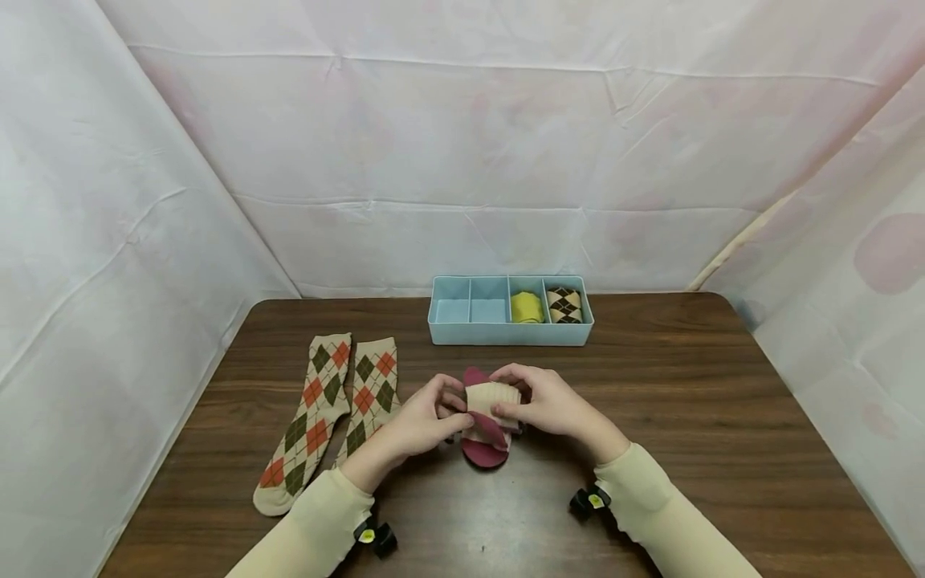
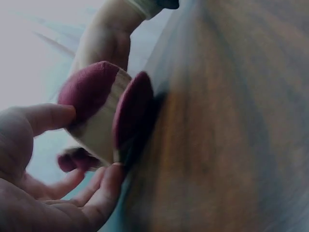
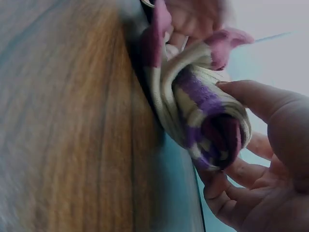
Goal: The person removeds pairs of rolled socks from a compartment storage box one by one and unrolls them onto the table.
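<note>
A pair of cream and maroon socks [image 1: 494,398], partly rolled up, is between my two hands above the middle of the table. My left hand [image 1: 431,416] pinches one side, its thumb against a maroon patch [image 2: 89,94] and its fingertips at the lower edge. On the other side my right hand [image 1: 547,401] holds the rolled part [image 3: 205,104], thumb on top and fingers curled beneath. Purple stripes and a maroon core show at the end of that roll in the right wrist view. A maroon end hangs loose toward me.
Two argyle socks [image 1: 314,417] lie flat at the left, near my left forearm. Behind my hands stands a light blue divided box [image 1: 509,334]; a yellow rolled sock [image 1: 527,308] and a brown-and-cream argyle roll [image 1: 564,306] fill its two right compartments.
</note>
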Demonstrator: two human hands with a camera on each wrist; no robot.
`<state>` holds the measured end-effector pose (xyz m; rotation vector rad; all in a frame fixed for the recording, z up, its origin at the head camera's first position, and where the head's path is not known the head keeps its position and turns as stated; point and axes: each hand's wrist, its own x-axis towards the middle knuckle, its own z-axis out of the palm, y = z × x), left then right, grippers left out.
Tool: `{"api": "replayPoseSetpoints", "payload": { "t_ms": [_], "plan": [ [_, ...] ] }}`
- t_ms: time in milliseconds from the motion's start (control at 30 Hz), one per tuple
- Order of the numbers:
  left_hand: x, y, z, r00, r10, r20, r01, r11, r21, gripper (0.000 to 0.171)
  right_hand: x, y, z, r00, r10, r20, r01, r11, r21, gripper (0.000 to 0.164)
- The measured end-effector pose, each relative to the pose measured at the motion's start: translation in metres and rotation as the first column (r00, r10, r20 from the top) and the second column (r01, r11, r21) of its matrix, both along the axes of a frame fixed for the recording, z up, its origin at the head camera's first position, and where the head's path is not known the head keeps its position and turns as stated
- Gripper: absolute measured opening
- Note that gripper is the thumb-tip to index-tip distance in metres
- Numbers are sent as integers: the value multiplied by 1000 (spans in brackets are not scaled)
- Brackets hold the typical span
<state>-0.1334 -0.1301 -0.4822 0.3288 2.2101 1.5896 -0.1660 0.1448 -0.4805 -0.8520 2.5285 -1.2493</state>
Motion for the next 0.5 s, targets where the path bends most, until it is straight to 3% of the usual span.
{"api": "replayPoseSetpoints", "payload": {
  "t_ms": [200,367,500],
  "plan": [
    [2,-4,9,999,-20,-29,19,999,-35,38,0,-2,1,999,28,46,-29,999,26,40],
    [10,-5,4,985,-132,-112,120,987,-105,43,2,0,1,990,99,104,-104,994,44,40],
    [20,-7,5,979,-181,-94,172,981,-95,50,1,3,4,979,136,155,-147,987,60,40]
  ]
}}
